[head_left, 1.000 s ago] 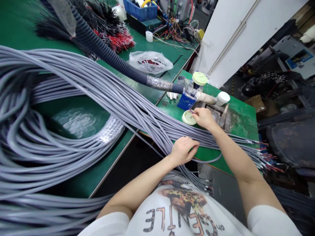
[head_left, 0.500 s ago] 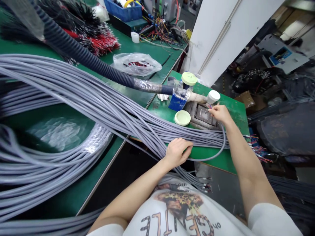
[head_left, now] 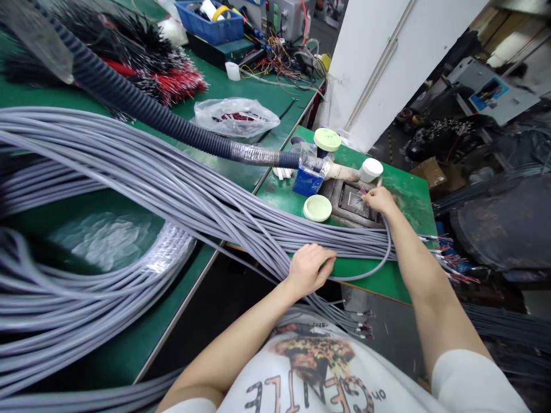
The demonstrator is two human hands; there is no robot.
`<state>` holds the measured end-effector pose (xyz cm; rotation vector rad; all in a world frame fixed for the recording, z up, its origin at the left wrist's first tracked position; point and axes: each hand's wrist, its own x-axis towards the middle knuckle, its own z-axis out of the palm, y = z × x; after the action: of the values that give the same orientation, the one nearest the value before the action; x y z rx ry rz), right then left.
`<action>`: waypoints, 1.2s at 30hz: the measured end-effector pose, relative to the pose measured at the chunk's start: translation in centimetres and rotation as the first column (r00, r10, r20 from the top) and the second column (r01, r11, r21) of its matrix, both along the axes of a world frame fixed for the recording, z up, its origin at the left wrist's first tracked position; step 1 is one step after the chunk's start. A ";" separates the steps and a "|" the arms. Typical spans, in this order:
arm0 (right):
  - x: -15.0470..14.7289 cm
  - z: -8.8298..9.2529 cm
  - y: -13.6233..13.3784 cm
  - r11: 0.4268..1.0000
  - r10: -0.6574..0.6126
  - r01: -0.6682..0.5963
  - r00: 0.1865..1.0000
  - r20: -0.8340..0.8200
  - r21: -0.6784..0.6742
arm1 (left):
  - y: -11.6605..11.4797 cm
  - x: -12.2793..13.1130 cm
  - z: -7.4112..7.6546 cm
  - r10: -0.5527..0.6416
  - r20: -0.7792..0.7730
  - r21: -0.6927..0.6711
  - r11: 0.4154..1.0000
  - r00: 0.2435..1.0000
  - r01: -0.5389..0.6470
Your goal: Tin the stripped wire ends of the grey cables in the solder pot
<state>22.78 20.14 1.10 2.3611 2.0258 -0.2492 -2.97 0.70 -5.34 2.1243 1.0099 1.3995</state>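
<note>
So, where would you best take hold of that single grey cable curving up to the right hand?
Probably hold the grey cable just behind its thin coloured wires, coming from the right. It bends upward there, and the wires point left over the square metal block, so the right hand on that side leaves their tips free.

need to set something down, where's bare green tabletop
Bare green shows right of the white tub, and a patch between the bag and white roll. Crowded: the left bench under gray cables, and left of the right hand, with a blue box and pale dish.
</note>
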 end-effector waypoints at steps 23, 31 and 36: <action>-6.7 6.0 -5.1 0.921 0.389 -0.367 0.882 -0.267 0.128 | 0.0 0.1 0.0 0.000 -0.053 0.017 1.000 0.999 0.001; -12.9 3.1 -3.8 0.880 0.475 -0.475 0.880 -0.024 -0.004 | 0.1 0.1 0.1 0.018 -0.069 0.036 0.999 0.997 -0.016; -13.5 2.2 -3.7 0.886 0.462 -0.459 0.885 0.056 -0.057 | 0.2 0.1 0.0 0.019 -0.081 0.049 0.999 0.997 -0.015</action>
<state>9.24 16.45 3.28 1.7563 2.4343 -0.1904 -2.87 0.89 -5.29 2.2289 1.0366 1.3686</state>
